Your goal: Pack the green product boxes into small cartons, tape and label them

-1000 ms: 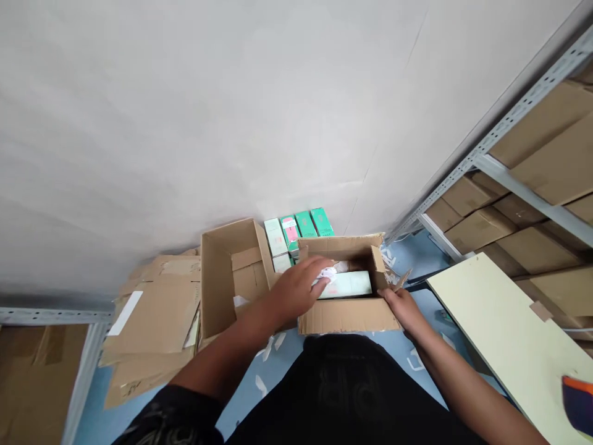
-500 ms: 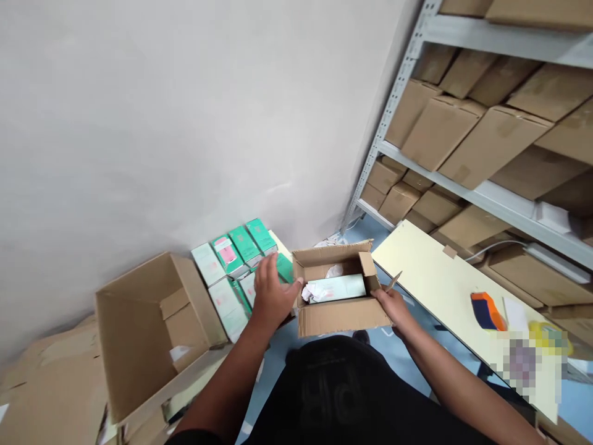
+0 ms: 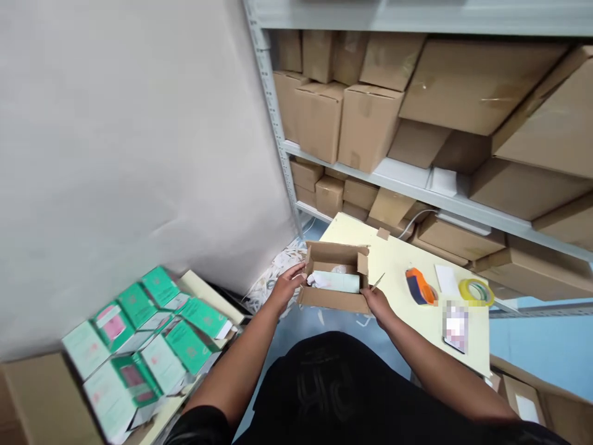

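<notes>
Between my hands is a small open cardboard box (image 3: 333,301), held up in front of my body with its flaps folded out. My left hand (image 3: 286,287) grips its left end, fingers along the edge. On the right end, my right hand (image 3: 377,304) is closed round the corner beside a raised flap. Inside lies a pale green carton (image 3: 340,282) with crumpled white paper at its left end. Behind it is a clear, crumpled piece of wrapping (image 3: 339,269).
Several green and white cartons (image 3: 136,303) cover a table at the left, beside a large cardboard box (image 3: 50,395). At the right, a cream table (image 3: 354,232) bears an orange tape dispenser (image 3: 419,286), yellow tape (image 3: 476,292) and a phone (image 3: 456,327). Shelves (image 3: 403,182) of boxes stand behind; shredded paper (image 3: 278,267) lies below.
My view has turned right towards the cream table and shelves. The small box has moved along with my hands, and my left hand has gone from its raised position to the box's left end.
</notes>
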The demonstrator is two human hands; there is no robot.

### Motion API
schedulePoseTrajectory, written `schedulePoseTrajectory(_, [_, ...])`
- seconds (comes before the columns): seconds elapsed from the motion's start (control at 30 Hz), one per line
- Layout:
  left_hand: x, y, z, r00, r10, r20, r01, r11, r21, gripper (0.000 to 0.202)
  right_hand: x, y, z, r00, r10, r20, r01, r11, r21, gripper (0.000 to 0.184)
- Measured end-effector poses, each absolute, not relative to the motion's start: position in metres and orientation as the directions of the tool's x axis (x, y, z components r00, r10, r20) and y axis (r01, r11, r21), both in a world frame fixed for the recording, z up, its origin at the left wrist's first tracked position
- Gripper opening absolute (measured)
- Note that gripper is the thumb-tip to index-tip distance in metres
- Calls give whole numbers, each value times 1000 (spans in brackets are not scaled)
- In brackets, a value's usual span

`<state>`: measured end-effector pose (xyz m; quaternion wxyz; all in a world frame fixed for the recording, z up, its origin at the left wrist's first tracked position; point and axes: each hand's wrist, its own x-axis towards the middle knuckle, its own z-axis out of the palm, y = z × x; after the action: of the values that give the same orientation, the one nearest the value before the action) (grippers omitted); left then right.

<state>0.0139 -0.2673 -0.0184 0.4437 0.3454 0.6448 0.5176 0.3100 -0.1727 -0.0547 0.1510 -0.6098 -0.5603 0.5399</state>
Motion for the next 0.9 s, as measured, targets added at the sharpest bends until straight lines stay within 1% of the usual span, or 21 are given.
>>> schedulePoseTrajectory(0.03, [23,-249,-25,-351,910,-222,38,250,967,61,318,-162,-60,-192,849,-492,533,-330,-779,37])
schedulePoseTrajectory(0.1, [39,-216,-39,-337,917,-213,196,290,937,68,331,-143,-68,-158,855,-494,569,-330,-753,37])
schedulePoseTrajectory(0.17, [52,-189,-54,-340,927,-155,366,283,887,77,338,-127,-75,-136,858,-496,610,-322,-724,40])
schedulePoseTrajectory(0.2, [57,-177,-61,-338,934,-112,437,262,860,77,340,-120,-78,-127,857,-500,623,-323,-713,41])
schedulePoseTrajectory(0.23, [60,-165,-68,-331,941,-67,498,234,835,74,341,-114,-81,-123,854,-506,627,-328,-706,42])
schedulePoseTrajectory(0.33, [64,-135,-81,-260,964,54,623,125,772,55,347,-101,-89,-129,846,-517,606,-345,-716,40])
schedulePoseTrajectory(0.4, [63,-118,-87,-191,977,98,660,54,749,48,353,-98,-93,-138,857,-496,575,-338,-745,44])
schedulePoseTrajectory(0.43, [63,-110,-89,-162,981,110,669,27,742,48,356,-98,-95,-128,870,-476,552,-336,-763,51])
schedulePoseTrajectory(0.53, [61,-94,-95,-75,990,120,687,-36,725,53,361,-104,-99,-67,918,-390,482,-313,-819,84])
schedulePoseTrajectory(0.57, [60,-91,-96,-35,992,124,697,-65,714,56,361,-107,-101,-60,939,-340,482,-271,-833,90])
schedulePoseTrajectory(0.6, [59,-89,-98,16,991,130,709,-103,698,60,358,-111,-103,-68,959,-274,504,-205,-839,92])
schedulePoseTrajectory(0.67, [56,-88,-100,149,978,145,727,-208,654,70,349,-117,-106,-115,986,-121,591,-30,-806,90])
schedulePoseTrajectory(0.73, [49,-88,-101,285,946,155,726,-319,609,72,338,-122,-108,-147,989,-21,688,87,-720,87])
schedulePoseTrajectory(0.8, [39,-88,-100,391,907,157,710,-406,575,62,331,-125,-109,-149,989,9,756,120,-644,83])
schedulePoseTrajectory(0.9, [19,-82,-96,501,854,140,678,-488,550,52,330,-126,-106,-151,988,29,802,140,-581,69])
